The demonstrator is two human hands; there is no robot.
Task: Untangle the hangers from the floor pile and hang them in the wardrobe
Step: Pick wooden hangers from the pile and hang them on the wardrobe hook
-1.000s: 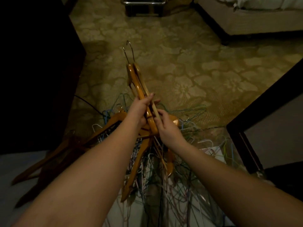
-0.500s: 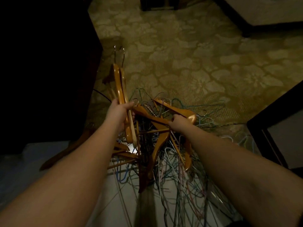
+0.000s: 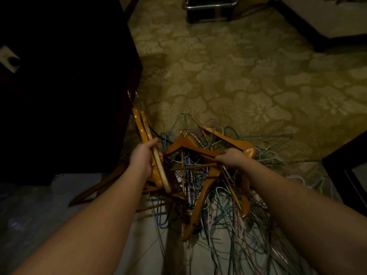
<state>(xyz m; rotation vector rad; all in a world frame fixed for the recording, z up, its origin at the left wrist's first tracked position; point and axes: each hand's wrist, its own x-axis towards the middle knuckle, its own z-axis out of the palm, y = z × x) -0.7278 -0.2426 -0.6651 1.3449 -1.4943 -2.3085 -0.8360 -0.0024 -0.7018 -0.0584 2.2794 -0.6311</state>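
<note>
The left hand (image 3: 146, 158) grips two wooden hangers (image 3: 148, 147) held side by side, hooks pointing away. The right hand (image 3: 231, 157) curls round the arm of a third wooden hanger (image 3: 195, 150) atop the floor pile (image 3: 224, 191), where at least two more wooden ones lie among wire hangers too tangled to count.

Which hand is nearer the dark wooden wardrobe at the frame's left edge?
Left. The left hand grips two wooden hangers right beside the dark wardrobe; the right hand grips another wooden hanger farther off, over the pile.

Single head view; looks forward-down, close over hands (image 3: 146, 155), floor pile (image 3: 208, 175).
</note>
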